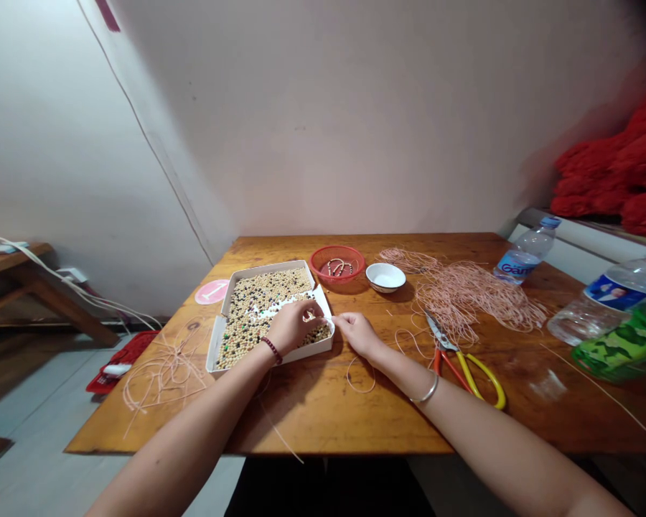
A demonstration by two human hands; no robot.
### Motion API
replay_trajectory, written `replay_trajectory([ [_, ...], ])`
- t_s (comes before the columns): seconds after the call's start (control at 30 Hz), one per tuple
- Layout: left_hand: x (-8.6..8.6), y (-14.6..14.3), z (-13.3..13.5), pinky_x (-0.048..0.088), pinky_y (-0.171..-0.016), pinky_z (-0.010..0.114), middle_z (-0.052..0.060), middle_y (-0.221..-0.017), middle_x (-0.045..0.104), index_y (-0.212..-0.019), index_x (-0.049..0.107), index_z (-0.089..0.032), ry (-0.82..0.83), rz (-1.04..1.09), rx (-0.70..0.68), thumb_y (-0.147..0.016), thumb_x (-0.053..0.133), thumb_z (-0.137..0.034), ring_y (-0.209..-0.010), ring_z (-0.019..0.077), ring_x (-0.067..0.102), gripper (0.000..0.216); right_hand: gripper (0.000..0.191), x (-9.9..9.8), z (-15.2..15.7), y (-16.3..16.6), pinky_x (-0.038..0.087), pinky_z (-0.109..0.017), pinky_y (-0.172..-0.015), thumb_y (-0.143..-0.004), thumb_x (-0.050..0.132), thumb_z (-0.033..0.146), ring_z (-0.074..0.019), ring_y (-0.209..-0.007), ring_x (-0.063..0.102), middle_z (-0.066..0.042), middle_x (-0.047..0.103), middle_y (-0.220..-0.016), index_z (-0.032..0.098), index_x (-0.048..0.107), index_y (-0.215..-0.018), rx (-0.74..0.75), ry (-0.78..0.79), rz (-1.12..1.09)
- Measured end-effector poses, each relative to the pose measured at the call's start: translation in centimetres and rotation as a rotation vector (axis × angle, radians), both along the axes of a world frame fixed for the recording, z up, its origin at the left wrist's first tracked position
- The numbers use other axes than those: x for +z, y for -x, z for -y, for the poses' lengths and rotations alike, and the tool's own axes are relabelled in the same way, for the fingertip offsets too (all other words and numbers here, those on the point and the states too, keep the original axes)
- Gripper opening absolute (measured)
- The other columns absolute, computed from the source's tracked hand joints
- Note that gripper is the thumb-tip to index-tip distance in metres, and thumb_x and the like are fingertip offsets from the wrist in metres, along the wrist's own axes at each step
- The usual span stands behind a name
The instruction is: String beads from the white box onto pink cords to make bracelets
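Observation:
A shallow white box (213, 352) holds a layer of small tan beads (269, 287) with dark, green and white ones among them. My left hand (293, 324), a dark red bead bracelet on its wrist, is over the box's right part, its fingers closed in a pinch on a thin pale cord. Just past the box's right edge, my right hand (358, 334) pinches the same cord; a silver bangle circles that wrist. A loop of pink cord (362, 390) lies below the right hand. Whether beads sit between my left fingertips is too small to tell.
Behind the box stand a red basket (313, 269) with beaded strands and a white bowl (386, 287). Bundled pink cord (479, 294), scissors (466, 366) and plastic bottles (527, 251) lie to the right. Loose cords (166, 370) and a pink round disc (211, 291) are left.

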State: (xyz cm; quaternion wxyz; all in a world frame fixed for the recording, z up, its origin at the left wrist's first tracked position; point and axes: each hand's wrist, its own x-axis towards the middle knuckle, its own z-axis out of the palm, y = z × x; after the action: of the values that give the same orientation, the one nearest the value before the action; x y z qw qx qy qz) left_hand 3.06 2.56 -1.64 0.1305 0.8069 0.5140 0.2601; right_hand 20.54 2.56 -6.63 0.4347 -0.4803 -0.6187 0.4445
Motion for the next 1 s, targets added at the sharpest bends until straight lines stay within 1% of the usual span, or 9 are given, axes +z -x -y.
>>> replay_trajectory([
  [0.2, -0.06, 0.02, -0.04, 0.04, -0.065, 0.024, 0.001, -0.079, 0.067, -0.081, 0.066, -0.021, -0.013, 0.016, -0.007, -0.078, 0.065, -0.042, -0.071, 0.0146, 0.057, 0.022, 0.039, 0.22, 0.13, -0.05, 0.021, -0.024, -0.05, -0.073, 0.047, 0.047, -0.0095, -0.053, 0.026, 0.004, 0.025, -0.052, 0.021, 0.029, -0.05, -0.015, -0.001, 0.022],
  [0.4, 0.03, -0.03, -0.07, 0.04, -0.065, 0.025, 0.002, -0.078, 0.066, -0.08, 0.066, -0.019, -0.006, 0.021, -0.006, -0.078, 0.063, -0.047, -0.07, 0.0147, 0.057, 0.027, 0.039, 0.43, 0.14, -0.04, 0.021, -0.024, -0.05, -0.073, 0.047, 0.047, -0.0094, -0.052, 0.026, 0.005, 0.024, -0.051, 0.022, 0.028, -0.049, -0.015, -0.019, 0.013],
  [0.6, -0.05, 0.05, -0.14, 0.041, -0.065, 0.025, 0.002, -0.077, 0.066, -0.08, 0.066, -0.02, -0.017, 0.016, -0.012, -0.079, 0.063, -0.047, -0.07, 0.015, 0.057, 0.028, 0.038, 0.33, 0.02, -0.02, 0.023, -0.024, -0.051, -0.072, 0.047, 0.046, -0.0098, -0.053, 0.028, 0.005, 0.026, -0.052, 0.021, 0.03, -0.05, -0.015, -0.007, -0.002],
  [0.73, 0.09, -0.04, 0.05, 0.041, -0.067, 0.025, 0.001, -0.079, 0.067, -0.08, 0.065, -0.02, -0.018, 0.018, -0.033, -0.08, 0.062, -0.045, -0.072, 0.0149, 0.057, 0.025, 0.037, 0.32, 0.03, 0.07, 0.024, -0.024, -0.051, -0.072, 0.047, 0.045, -0.0098, -0.053, 0.028, 0.005, 0.026, -0.052, 0.021, 0.031, -0.05, -0.015, 0.002, -0.006],
  [1.0, 0.06, -0.03, -0.05, 0.042, -0.067, 0.025, 0.001, -0.081, 0.068, -0.08, 0.066, -0.02, -0.01, 0.039, -0.027, -0.079, 0.064, -0.036, -0.072, 0.0145, 0.058, 0.016, 0.037, 0.44, 0.21, 0.1, 0.024, -0.024, -0.051, -0.073, 0.048, 0.044, -0.0097, -0.052, 0.028, 0.005, 0.026, -0.051, 0.021, 0.031, -0.049, -0.029, -0.014, -0.005],
])
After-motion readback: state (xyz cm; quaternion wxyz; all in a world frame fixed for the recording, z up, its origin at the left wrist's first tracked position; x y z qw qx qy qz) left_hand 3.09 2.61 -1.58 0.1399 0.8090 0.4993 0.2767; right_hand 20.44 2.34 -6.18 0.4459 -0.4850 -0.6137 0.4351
